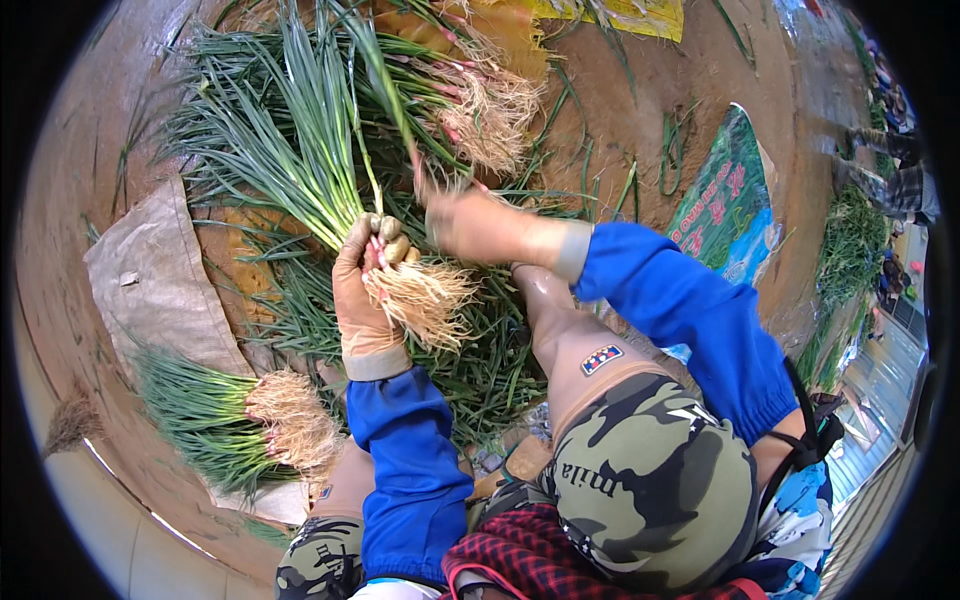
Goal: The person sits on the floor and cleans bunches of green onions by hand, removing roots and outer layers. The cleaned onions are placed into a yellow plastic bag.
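Observation:
My left hand (pixel 367 285), in a soiled glove, grips a bunch of green garlic plants (pixel 315 150), leaves up and away from me, pale roots hanging below the fist. Just to its right, my right hand (pixel 469 225) is blurred by motion. A single plant with a pink stem (pixel 415 161) rises from its fingers and seems held in them. Beyond both hands lies a pile of similar plants with reddish stems and tangled roots (pixel 487 112). Bundles with trimmed-looking pale roots (pixel 292 420) rest at the lower left.
Loose green leaves (pixel 487 375) cover the ground between my legs. A beige woven sack (pixel 161 277) lies at the left, a printed green sheet (pixel 727 202) at the right, and a yellow sheet (pixel 660 16) at the top. A dry broom-like bundle (pixel 71 424) stands far left. People are at the far right.

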Motion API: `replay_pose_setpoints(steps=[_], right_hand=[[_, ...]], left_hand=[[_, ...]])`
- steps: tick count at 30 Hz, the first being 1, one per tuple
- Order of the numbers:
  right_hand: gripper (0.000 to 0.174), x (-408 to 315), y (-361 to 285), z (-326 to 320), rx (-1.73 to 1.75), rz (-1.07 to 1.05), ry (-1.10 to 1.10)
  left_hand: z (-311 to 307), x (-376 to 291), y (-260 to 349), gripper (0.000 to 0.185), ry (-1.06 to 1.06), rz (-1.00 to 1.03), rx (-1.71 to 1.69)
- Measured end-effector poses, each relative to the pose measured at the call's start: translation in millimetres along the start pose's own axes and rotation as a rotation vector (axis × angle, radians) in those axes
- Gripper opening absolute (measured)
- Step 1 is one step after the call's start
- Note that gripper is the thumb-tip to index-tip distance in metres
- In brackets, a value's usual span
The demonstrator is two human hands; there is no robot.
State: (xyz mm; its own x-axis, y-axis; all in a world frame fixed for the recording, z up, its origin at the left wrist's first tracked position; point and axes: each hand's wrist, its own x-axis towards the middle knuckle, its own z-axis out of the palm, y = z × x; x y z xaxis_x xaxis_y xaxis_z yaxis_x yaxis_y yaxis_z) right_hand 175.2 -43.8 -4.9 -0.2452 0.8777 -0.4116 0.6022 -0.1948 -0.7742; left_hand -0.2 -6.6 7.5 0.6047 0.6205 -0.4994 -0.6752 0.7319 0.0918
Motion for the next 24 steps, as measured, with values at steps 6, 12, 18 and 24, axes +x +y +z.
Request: replay_pose_setpoints(steps=[6,12,18,24], right_hand=[[0.026,18.5,-11.4,-26.2,-0.245,0.081,0.247],[0.053,51.1,18.5,-4.7,-0.158,0.354,-0.118],[0.028,14.1,21.8,14.4,0.180,0.169,0.232],[0.028,1.6,-8.7,-5.3,-0.036,-0.038,0.278]], left_hand=[[-6.0,-3.5,10.6,0.045,-0.064,0.005,0.059],[8.5,1.0,-4.9,0.018,-0.286,0.016,-0.177],[10.1,-17.9,23.2,0.022,0.104,0.110,0.302],[7.7,-2.1,-11.4,0.015,0.254,0.006,0.578]])
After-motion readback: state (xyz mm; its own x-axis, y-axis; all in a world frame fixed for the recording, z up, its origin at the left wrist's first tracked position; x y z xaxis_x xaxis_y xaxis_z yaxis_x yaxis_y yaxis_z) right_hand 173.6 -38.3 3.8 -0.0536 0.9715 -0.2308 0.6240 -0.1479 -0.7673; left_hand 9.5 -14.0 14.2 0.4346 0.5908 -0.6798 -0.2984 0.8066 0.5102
